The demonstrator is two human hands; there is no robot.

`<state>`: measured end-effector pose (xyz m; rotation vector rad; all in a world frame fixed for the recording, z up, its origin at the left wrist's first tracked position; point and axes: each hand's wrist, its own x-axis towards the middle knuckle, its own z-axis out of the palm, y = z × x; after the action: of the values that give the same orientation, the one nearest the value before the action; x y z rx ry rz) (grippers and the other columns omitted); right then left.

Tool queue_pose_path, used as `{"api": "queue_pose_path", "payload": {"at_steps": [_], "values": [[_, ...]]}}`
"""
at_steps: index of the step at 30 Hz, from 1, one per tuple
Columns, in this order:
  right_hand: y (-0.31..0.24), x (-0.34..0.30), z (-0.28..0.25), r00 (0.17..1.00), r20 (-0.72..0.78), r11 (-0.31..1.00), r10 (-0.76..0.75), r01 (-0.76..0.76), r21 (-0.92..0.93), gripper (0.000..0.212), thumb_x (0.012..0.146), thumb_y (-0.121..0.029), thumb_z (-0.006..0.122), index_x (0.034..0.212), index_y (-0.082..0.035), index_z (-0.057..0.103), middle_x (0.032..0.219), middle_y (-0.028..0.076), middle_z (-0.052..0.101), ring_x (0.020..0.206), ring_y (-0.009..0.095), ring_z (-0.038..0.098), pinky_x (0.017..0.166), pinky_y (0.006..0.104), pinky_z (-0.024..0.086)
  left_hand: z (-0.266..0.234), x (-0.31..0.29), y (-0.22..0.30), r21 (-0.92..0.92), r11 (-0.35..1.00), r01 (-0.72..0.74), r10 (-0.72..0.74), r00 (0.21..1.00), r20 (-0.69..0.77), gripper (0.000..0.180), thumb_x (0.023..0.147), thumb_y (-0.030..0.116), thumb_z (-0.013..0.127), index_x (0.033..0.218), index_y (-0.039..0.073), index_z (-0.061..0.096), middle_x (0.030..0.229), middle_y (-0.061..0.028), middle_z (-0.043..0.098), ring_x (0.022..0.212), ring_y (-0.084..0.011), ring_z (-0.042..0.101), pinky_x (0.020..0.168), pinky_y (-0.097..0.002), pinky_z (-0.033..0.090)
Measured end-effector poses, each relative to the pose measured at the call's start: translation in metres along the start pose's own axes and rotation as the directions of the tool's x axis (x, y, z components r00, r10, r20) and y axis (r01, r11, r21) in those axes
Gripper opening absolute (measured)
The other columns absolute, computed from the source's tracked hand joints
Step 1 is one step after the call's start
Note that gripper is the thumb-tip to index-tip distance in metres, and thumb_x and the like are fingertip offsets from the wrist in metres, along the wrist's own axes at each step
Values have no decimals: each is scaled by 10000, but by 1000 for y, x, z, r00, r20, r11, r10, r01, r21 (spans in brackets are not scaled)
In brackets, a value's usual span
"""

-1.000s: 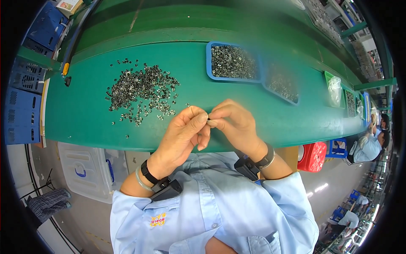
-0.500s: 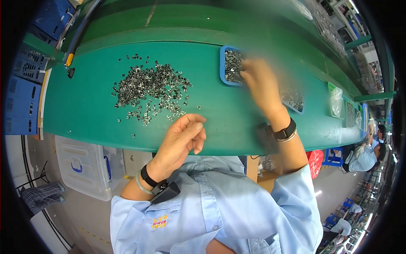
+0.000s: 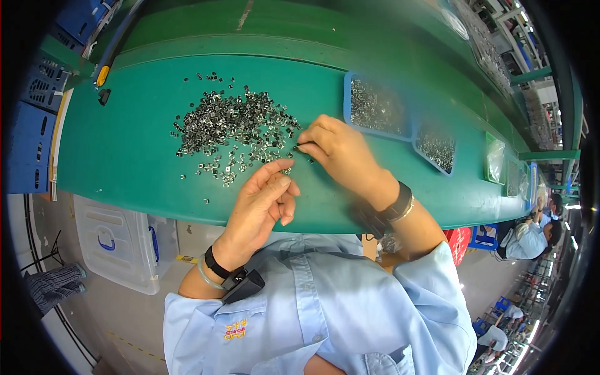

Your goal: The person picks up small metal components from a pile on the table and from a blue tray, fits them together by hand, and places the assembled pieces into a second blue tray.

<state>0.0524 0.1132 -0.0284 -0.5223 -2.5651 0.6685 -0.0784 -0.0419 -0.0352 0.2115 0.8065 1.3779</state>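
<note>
A loose pile of small black and silvery metal pieces point(image 3: 234, 122) lies on the green worktop point(image 3: 144, 194). At the pile's right edge my right hand point(image 3: 344, 153) pinches thumb and forefinger together on a tiny dark metal piece. My left hand point(image 3: 256, 203) is just below and left of it, palm turned inward, fingers curled and the thumb close to the forefinger. A bit of shiny metal shows by the left fingertips; whether they hold it is unclear. The two hands are close but apart.
Right of the hands are a blue tray point(image 3: 347, 100) and a second blue tray point(image 3: 431, 164), both holding small metal pieces. A green tray point(image 3: 490, 178) with a clear bag is farther right. A yellow-ended tool point(image 3: 102, 76) is at the far left. Co-workers point(image 3: 531, 240) sit at the right.
My right hand has left the blue tray and moved left to the pile's edge, now pinching a small piece. My left hand has barely moved.
</note>
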Motion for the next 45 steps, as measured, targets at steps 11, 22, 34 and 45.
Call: {"api": "queue_pose_path", "payload": {"at_steps": [11,22,34,45], "values": [[-14,-25,-29,998,-67,997,14,-9,74,140,755,-83,694,884,-52,650,839,70,588,785,247,587,660,333,484,25,26,-1,383,918,-100,130,990,-52,165,933,166,560,1016,24,558,750,-21,581,502,-47,472,415,-179,336],[-6,-37,-30,987,-72,981,142,-131,143,139,761,-82,696,889,-52,651,851,65,588,788,235,591,662,317,487,38,31,-2,529,831,-174,262,960,-95,107,929,120,547,996,39,569,736,3,566,549,-35,481,464,-171,352],[-18,-30,-42,997,-37,979,75,-66,195,146,761,-70,699,892,-56,637,844,66,589,767,228,592,643,316,491,39,29,9,444,893,-76,91,996,-12,155,941,190,548,959,37,563,693,-13,561,532,-58,480,452,-194,350],[-26,-42,-20,967,-255,988,-2,41,148,212,746,-41,708,920,-55,588,837,83,599,759,247,594,628,327,490,39,24,-11,13,999,-49,48,997,53,221,965,270,504,903,63,547,628,-14,529,475,-75,450,404,-202,307]]}}
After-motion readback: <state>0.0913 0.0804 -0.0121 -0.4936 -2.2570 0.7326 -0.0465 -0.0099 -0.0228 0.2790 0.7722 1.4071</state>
